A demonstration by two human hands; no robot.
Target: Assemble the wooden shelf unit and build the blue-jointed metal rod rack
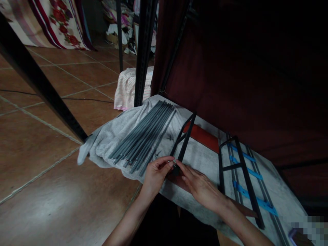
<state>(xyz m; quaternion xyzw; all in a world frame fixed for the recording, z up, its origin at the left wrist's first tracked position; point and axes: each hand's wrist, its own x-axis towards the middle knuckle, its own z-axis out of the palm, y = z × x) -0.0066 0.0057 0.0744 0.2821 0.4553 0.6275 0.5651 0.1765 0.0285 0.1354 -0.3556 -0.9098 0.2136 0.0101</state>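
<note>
Rods (145,135) lie beside a black frame (186,140). Your left hand (156,171) pinches a small metal part (169,161) at its near end; whether your right hand (198,184) grasps anything cannot be told.

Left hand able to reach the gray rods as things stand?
Likely yes: the gray rods lie close beside the left hand, with nothing visible between, though it looks busy pinching a small part.
</note>
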